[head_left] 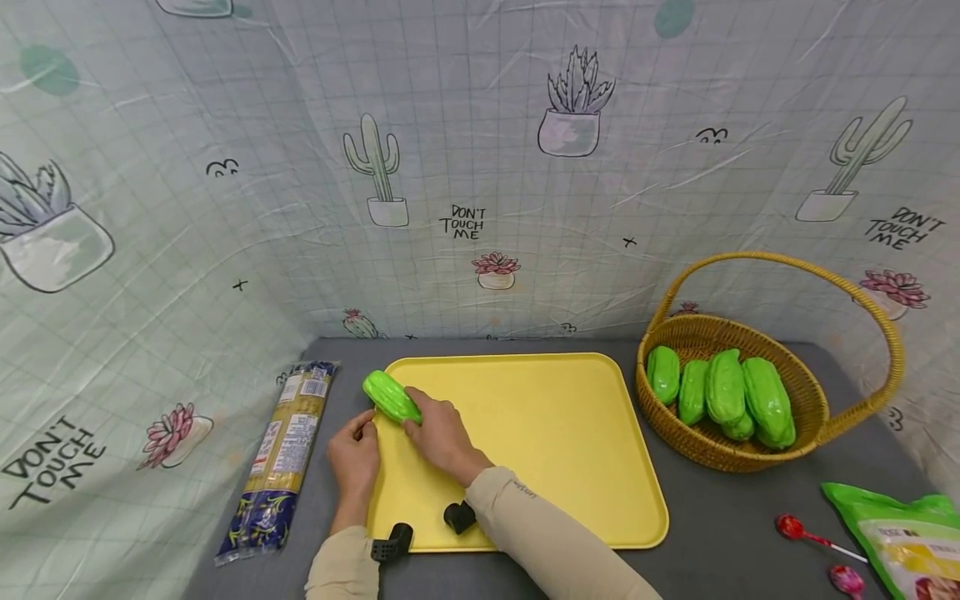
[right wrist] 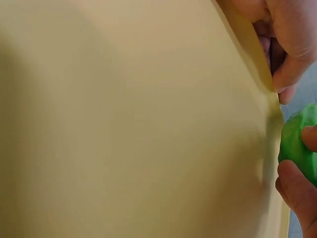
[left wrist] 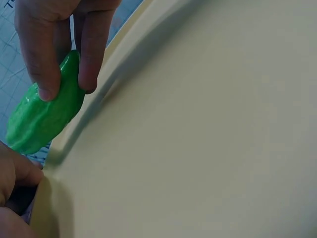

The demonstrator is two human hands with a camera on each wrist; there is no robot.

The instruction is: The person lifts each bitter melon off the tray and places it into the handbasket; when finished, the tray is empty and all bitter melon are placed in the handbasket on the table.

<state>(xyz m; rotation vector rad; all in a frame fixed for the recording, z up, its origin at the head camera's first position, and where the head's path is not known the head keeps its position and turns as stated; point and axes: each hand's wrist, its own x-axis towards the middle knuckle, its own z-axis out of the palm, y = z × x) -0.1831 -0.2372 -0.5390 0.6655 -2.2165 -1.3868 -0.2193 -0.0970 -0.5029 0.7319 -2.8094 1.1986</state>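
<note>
My right hand [head_left: 442, 429] pinches a glossy green bitter melon [head_left: 392, 396] between thumb and fingers, over the upper left side of a yellow tray [head_left: 517, 450]. In the left wrist view the ridged bitter melon [left wrist: 47, 116] hangs tilted from the fingertips, overlapping the tray's rim [left wrist: 126, 34]. The left hand [head_left: 355, 458] is at the tray's left edge, just below the bitter melon, its fingers bent. Its fingertips [right wrist: 285, 89] come right up to the rim in the right wrist view; I cannot tell whether they grip it.
On the right stands a wicker basket [head_left: 678, 446] with a tall handle, holding several more bitter melons [head_left: 726, 387]. A long pack of noodles [head_left: 281, 458] lies left of the tray. Near the front right are a green bag [head_left: 911, 542] and two lollipops [head_left: 789, 526]. A patterned curtain [head_left: 465, 167] hangs behind.
</note>
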